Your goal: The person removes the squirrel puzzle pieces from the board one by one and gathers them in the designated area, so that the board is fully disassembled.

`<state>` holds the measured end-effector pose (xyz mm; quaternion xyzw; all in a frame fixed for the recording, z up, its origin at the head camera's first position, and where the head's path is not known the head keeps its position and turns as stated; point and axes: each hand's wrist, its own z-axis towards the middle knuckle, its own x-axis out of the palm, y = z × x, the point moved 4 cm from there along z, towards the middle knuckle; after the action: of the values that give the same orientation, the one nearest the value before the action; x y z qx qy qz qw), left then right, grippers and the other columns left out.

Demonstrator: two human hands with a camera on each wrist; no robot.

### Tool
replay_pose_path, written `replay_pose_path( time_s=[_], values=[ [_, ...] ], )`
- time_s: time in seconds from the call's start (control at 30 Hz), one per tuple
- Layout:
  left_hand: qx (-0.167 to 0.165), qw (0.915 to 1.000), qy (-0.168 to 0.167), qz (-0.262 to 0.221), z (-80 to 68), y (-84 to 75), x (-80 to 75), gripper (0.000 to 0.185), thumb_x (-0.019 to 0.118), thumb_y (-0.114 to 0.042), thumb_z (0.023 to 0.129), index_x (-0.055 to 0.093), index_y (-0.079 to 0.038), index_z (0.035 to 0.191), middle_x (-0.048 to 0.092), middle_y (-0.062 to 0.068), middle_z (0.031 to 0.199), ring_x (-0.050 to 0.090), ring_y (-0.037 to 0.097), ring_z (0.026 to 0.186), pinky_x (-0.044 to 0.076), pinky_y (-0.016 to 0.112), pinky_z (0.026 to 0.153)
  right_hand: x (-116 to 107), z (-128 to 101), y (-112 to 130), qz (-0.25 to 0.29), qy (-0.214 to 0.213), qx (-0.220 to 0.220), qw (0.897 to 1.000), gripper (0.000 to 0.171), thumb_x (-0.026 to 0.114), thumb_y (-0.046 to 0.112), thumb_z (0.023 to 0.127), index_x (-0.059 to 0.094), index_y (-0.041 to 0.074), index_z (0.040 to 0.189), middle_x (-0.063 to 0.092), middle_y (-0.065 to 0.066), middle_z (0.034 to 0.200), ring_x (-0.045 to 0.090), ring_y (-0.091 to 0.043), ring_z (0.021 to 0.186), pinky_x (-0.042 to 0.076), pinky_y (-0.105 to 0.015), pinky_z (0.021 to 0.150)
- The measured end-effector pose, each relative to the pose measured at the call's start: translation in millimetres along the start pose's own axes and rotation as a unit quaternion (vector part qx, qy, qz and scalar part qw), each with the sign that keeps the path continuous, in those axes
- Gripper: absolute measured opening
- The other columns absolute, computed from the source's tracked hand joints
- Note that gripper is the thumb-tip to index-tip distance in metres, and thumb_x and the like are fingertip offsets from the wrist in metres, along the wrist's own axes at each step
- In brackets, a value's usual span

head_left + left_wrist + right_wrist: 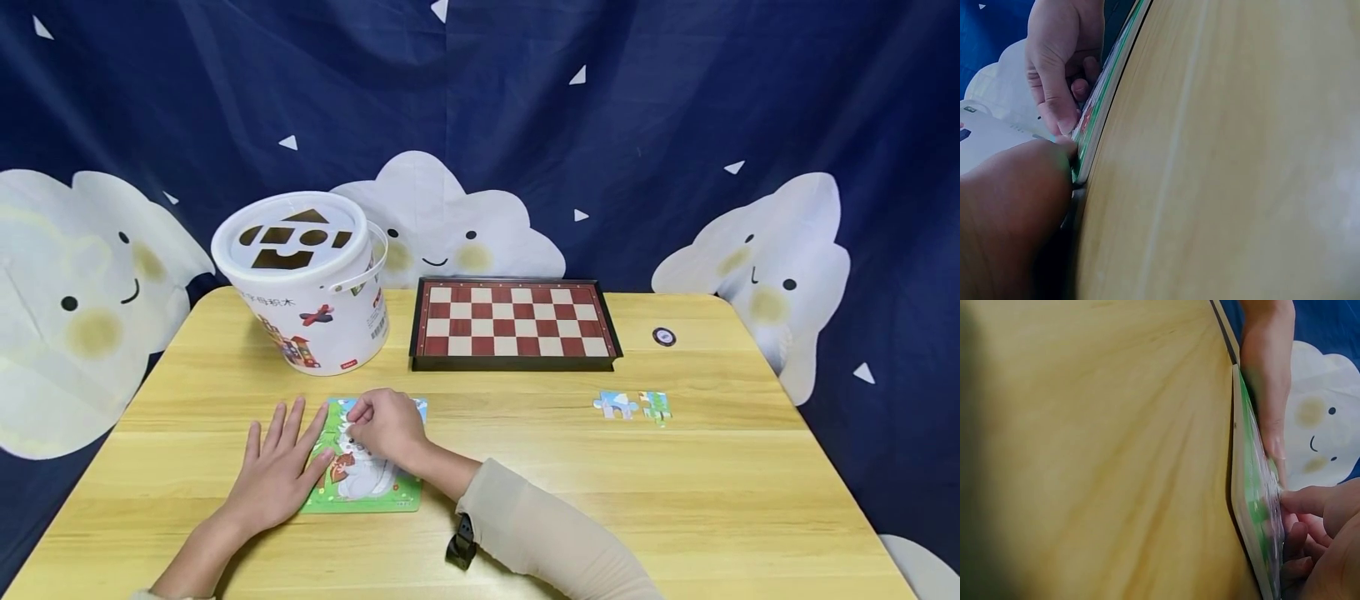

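A jigsaw puzzle point(375, 483) in a flat board lies on the table, picturing a pale cartoon animal with a brown acorn on green grass. Spread flat, my left hand point(273, 479) rests at the puzzle's left edge, with its thumb over the picture. My right hand point(390, 429) is over the upper part of the puzzle. Its thumb and forefinger pinch a puzzle piece at the picture's surface, and that piece is mostly hidden by the fingers. In the right wrist view, the right hand's point(1329, 531) other fingers are curled beneath. Two loose puzzle pieces point(617, 406) lie at the right.
Behind the puzzle stands a white bucket point(322, 308) with shaped holes in its lid. A red-and-white chequered board point(517, 321) in a black frame lies at the back middle. One round dark chip point(663, 337) sits to its right on the wooden table point(675, 500).
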<state>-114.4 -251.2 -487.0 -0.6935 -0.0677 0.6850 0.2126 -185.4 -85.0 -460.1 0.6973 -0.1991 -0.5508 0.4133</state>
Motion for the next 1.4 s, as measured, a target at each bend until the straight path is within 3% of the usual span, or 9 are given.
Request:
replay_pose_path(
  time_s=[0.27, 0.5, 0.7, 0.83, 1.0, 1.2, 1.4],
  values=[
    [-0.022, 0.9990, 0.039, -0.001, 1.3, -1.8, -2.8, 0.072, 0.042, -0.050, 0.107, 0.018, -0.015, 0.165, 0.003, 0.027, 0.167, -0.004, 0.050, 0.152, -0.017, 0.066, 0.115, 0.3, -1.7, -1.1, 0.026, -0.007, 0.015, 1.000, 0.015, 0.084, 0.010, 0.082, 0.073, 0.018, 0.077, 0.058, 0.014, 0.064, 0.053, 0.001, 0.059, 0.043, -0.016, 0.056],
    [-0.027, 0.9987, 0.043, -0.002, 2.1, -2.6, -3.9, 0.072, 0.043, -0.051, 0.107, 0.017, -0.017, 0.165, 0.004, 0.028, 0.167, -0.004, 0.051, 0.152, -0.017, 0.067, 0.115, -3.3, 0.2, -4.7, 0.084, -0.030, 0.008, 0.996, 0.012, 0.082, 0.008, 0.084, 0.074, 0.015, 0.078, 0.061, 0.013, 0.064, 0.055, 0.001, 0.058, 0.045, -0.017, 0.056],
    [-0.027, 0.9986, 0.045, -0.001, 2.3, -3.8, -4.6, 0.072, 0.043, -0.051, 0.107, 0.018, -0.016, 0.165, 0.003, 0.027, 0.167, -0.005, 0.050, 0.152, -0.017, 0.067, 0.115, -12.4, 1.6, -9.5, 0.128, -0.009, 0.030, 0.991, 0.010, 0.081, 0.007, 0.086, 0.076, 0.015, 0.082, 0.064, 0.010, 0.068, 0.058, -0.003, 0.062, 0.047, -0.019, 0.059],
    [-0.025, 0.9988, 0.043, -0.003, 2.7, -3.1, -4.2, 0.071, 0.042, -0.051, 0.107, 0.017, -0.017, 0.165, 0.002, 0.027, 0.168, -0.005, 0.050, 0.152, -0.018, 0.066, 0.115, -28.2, -1.3, -12.4, 0.147, 0.003, 0.020, 0.989, 0.007, 0.078, 0.005, 0.088, 0.077, 0.012, 0.088, 0.065, 0.007, 0.074, 0.058, -0.005, 0.066, 0.049, -0.019, 0.061],
    [-0.011, 0.9998, 0.017, -0.008, 1.8, -1.0, -1.7, 0.070, 0.044, -0.047, 0.107, 0.019, -0.018, 0.165, 0.005, 0.027, 0.167, -0.006, 0.047, 0.153, -0.020, 0.063, 0.115, -55.7, -8.1, -22.8, 0.167, 0.011, 0.014, 0.986, 0.007, 0.077, 0.005, 0.089, 0.077, 0.009, 0.095, 0.068, 0.003, 0.081, 0.060, -0.008, 0.073, 0.051, -0.021, 0.064],
    [-0.018, 0.9995, 0.025, -0.007, 2.4, -3.3, -3.8, 0.071, 0.043, -0.049, 0.107, 0.018, -0.018, 0.165, 0.003, 0.026, 0.168, -0.006, 0.048, 0.153, -0.020, 0.064, 0.115, -94.2, -19.6, -45.9, 0.169, 0.016, 0.038, 0.985, 0.010, 0.077, 0.006, 0.089, 0.078, 0.012, 0.096, 0.071, 0.001, 0.086, 0.063, -0.014, 0.076, 0.050, -0.024, 0.061],
    [-0.019, 0.9996, 0.021, -0.007, 2.5, -2.5, -2.6, 0.071, 0.046, -0.049, 0.106, 0.020, -0.018, 0.165, 0.005, 0.027, 0.167, -0.005, 0.049, 0.153, -0.020, 0.063, 0.115, -133.2, -36.2, -74.1, 0.169, 0.019, 0.063, 0.983, 0.012, 0.077, 0.007, 0.090, 0.078, 0.012, 0.101, 0.072, -0.002, 0.090, 0.066, -0.025, 0.084, 0.052, -0.031, 0.068]
  ],
)
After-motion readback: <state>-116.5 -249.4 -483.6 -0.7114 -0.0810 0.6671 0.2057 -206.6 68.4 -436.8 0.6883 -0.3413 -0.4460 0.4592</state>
